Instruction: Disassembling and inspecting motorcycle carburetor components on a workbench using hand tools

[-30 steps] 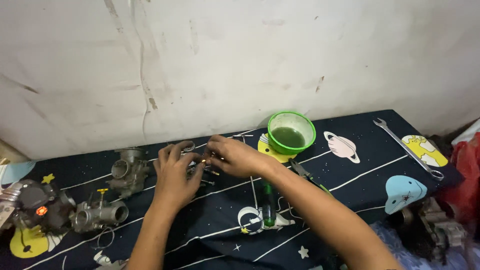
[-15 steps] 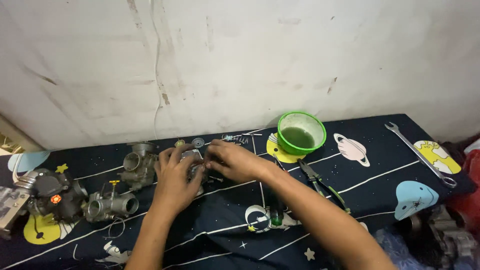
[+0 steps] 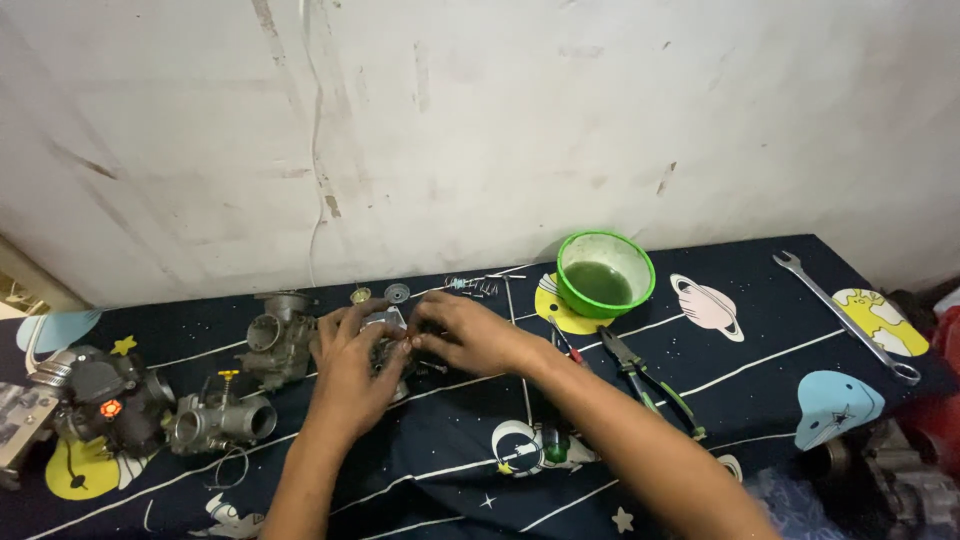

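My left hand point(image 3: 350, 365) and my right hand point(image 3: 470, 335) meet over a small grey metal carburetor part point(image 3: 385, 325) on the dark space-print cloth point(image 3: 760, 370). The left hand cups the part from the near side. The right hand's fingers pinch at it from the right. Most of the part is hidden under the fingers. Small washers point(image 3: 397, 293) and loose screws point(image 3: 475, 285) lie just beyond the hands.
Carburetors point(image 3: 280, 335) point(image 3: 220, 420) point(image 3: 95, 395) sit at the left. A green bowl of liquid point(image 3: 604, 272) stands right of the hands, with pliers point(image 3: 645, 380), a screwdriver point(image 3: 565, 345) and a wrench point(image 3: 845, 315) farther right. A white wall rises behind.
The view has shifted, so the hands and parts sit a little lower and more to the right in the frame. Both hands stay together on the small metal part.
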